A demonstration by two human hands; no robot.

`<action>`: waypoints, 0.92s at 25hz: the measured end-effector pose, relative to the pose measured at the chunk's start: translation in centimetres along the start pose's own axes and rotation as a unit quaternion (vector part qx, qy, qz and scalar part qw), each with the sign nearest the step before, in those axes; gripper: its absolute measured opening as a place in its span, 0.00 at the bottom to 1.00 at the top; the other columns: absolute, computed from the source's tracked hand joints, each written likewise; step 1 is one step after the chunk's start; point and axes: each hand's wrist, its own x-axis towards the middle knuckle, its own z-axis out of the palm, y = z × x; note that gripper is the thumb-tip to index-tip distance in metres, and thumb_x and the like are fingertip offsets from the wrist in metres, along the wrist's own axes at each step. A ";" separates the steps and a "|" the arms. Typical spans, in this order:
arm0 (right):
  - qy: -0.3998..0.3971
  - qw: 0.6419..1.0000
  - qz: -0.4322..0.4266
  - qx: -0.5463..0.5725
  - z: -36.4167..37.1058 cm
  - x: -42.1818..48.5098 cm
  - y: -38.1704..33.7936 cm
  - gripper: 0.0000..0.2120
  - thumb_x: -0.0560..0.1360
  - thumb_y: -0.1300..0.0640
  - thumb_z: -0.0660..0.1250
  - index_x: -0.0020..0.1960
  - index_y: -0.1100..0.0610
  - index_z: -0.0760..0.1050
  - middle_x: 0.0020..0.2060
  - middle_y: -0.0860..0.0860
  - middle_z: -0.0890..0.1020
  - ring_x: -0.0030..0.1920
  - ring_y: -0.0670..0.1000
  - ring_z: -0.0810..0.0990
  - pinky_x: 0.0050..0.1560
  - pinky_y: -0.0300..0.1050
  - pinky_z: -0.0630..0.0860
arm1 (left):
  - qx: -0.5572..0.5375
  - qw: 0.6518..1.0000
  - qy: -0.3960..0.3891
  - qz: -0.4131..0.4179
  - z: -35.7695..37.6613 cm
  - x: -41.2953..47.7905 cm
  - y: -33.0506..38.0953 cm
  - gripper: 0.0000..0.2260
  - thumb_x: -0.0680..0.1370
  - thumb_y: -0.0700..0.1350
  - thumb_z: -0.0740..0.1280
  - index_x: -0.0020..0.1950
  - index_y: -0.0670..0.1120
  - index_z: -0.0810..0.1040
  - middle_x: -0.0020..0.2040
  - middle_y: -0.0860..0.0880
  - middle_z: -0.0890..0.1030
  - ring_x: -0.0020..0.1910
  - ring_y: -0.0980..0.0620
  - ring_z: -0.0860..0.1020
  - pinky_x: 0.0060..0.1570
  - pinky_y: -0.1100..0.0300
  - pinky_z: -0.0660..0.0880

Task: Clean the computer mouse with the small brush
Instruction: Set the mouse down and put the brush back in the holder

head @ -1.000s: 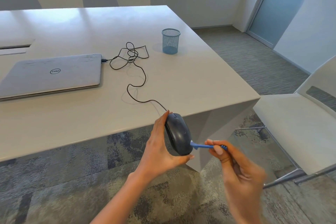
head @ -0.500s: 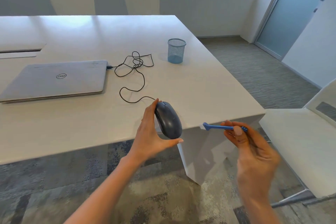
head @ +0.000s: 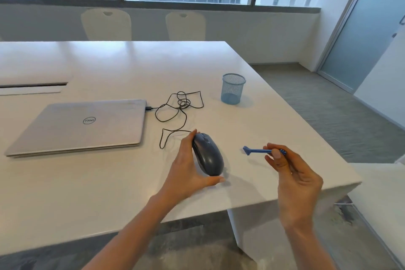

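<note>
Near the table's front edge: left hand clasps mouse, long axis running away. Right hand pinches small brush, head pointing left, apart from mouse.

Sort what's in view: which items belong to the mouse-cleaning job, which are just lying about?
In the job:
- computer mouse, gripped by the left hand
- small blue brush, pinched in the right hand, clear of the mouse
- mouse cable, plugged into the laptop

Lying about:
- closed laptop
- blue mesh cup
- chairs
</note>
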 end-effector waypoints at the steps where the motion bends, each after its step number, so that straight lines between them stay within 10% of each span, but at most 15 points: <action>1: -0.002 1.000 -0.001 -0.012 1.0 0.5 0.6 0.07 0.74 0.54 0.70 0.48 0.45 0.86 0.48 0.48 0.87 0.52 0.53 0.85 0.57 0.51 0.82 | -0.002 1.000 -0.001 -0.003 -0.5 0.6 -0.5 0.59 0.56 0.70 0.78 0.78 0.53 0.52 0.71 0.62 0.63 0.70 0.64 0.63 0.68 0.66 0.63; 14: 0.017 0.998 -0.018 -0.064 9.5 8.6 5.6 0.10 0.76 0.59 0.72 0.47 0.43 0.83 0.45 0.52 0.86 0.48 0.58 0.85 0.55 0.51 0.81 | -0.029 0.999 -0.022 0.006 -3.0 7.2 -4.3 0.53 0.56 0.70 0.79 0.72 0.67 0.50 0.70 0.68 0.61 0.69 0.69 0.62 0.63 0.78 0.60; 23: 0.007 0.987 -0.082 -0.138 13.0 23.8 6.5 0.08 0.78 0.60 0.69 0.55 0.61 0.83 0.44 0.56 0.86 0.43 0.55 0.86 0.52 0.49 0.83 | -0.065 0.998 0.011 -0.005 -1.6 9.8 -4.4 0.55 0.56 0.64 0.82 0.74 0.62 0.53 0.70 0.68 0.63 0.70 0.70 0.62 0.61 0.79 0.60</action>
